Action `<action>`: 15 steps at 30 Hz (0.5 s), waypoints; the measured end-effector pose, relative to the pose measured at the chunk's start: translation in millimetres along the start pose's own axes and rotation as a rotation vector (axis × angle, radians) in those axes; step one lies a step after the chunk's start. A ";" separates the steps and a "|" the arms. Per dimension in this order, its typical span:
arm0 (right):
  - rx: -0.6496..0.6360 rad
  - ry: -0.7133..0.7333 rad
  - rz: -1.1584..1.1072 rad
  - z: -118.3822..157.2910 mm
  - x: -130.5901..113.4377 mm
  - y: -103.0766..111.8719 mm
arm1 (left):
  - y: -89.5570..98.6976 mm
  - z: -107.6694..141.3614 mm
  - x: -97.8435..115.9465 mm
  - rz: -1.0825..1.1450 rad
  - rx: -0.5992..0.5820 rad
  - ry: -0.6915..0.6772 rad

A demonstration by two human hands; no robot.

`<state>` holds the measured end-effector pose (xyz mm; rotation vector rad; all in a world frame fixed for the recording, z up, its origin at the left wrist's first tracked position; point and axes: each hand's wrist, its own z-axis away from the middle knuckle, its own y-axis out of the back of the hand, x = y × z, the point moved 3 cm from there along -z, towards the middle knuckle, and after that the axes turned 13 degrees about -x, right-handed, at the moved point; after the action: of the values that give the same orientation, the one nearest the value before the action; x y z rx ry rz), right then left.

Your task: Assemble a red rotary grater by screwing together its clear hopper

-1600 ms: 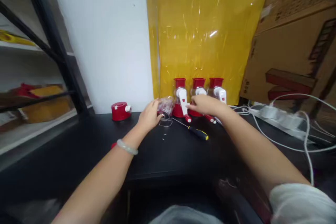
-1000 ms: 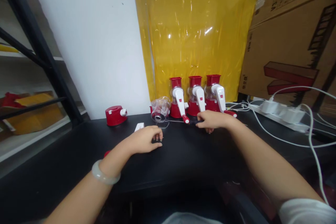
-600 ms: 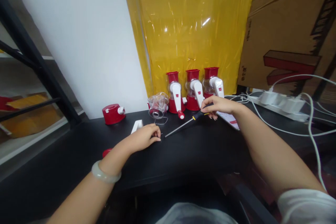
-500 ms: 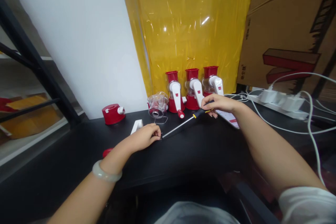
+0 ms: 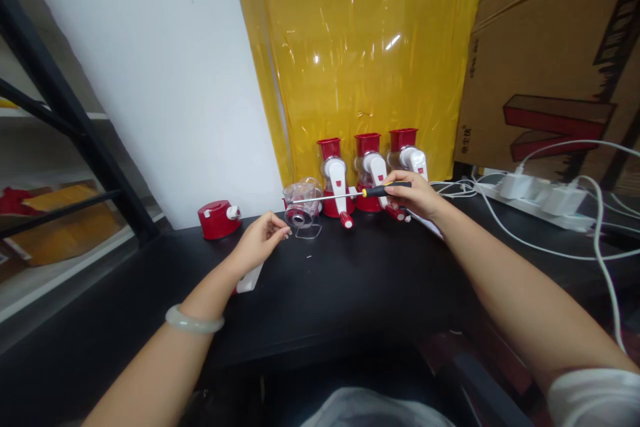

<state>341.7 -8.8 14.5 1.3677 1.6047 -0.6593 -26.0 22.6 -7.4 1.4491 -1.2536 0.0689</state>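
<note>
Grips the black-and-yellow screwdriver [image 5: 374,192] by its handle in the right hand [image 5: 414,193], with the shaft near level and pointing left. Holds the left hand [image 5: 261,240] curled just beside the clear grater housing [image 5: 303,215], with thumb near fingertips; cannot tell whether pinching anything.

Shows a change over the last half second: screwdriver raised from a downward slant toward the counter [image 5: 350,300], and left hand moved off the same spot to a place nearer the housing. Leaves two tiny pale pieces [image 5: 309,256] visible on the counter there, too small to identify. Judged to mean a shift of attention from that spot to the housing. Places the screwdriver tip across the housing's face; cannot confirm contact.

Finds the housing resting on the counter, left of three red-and-white rotary graters [image 5: 376,163] standing upright in a row. Finds a white crank arm [image 5: 250,279] partly hidden by the left hand and wrist, and a red base with a white side knob [image 5: 218,220] farther left. Notes a power strip [image 5: 570,216] with white cables at far right.
</note>
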 end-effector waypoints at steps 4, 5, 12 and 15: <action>-0.007 -0.097 0.163 -0.9 11.1 2.0 | 10.0 -1.3 -2.1 0.115 0.163 -0.029; -0.007 -0.121 0.197 -1.1 12.7 2.2 | 10.8 -1.2 -0.7 0.123 0.180 -0.039; -0.018 -0.160 0.275 0.8 6.1 -5.5 | 7.5 1.9 9.1 0.097 0.129 -0.047; -0.025 -0.160 0.266 2.6 1.5 -10.3 | 6.9 2.6 10.1 0.069 0.131 -0.044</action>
<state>332.7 -12.9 10.5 1.4406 1.2736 -0.5701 -28.0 16.0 2.9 1.5267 -1.3561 0.1692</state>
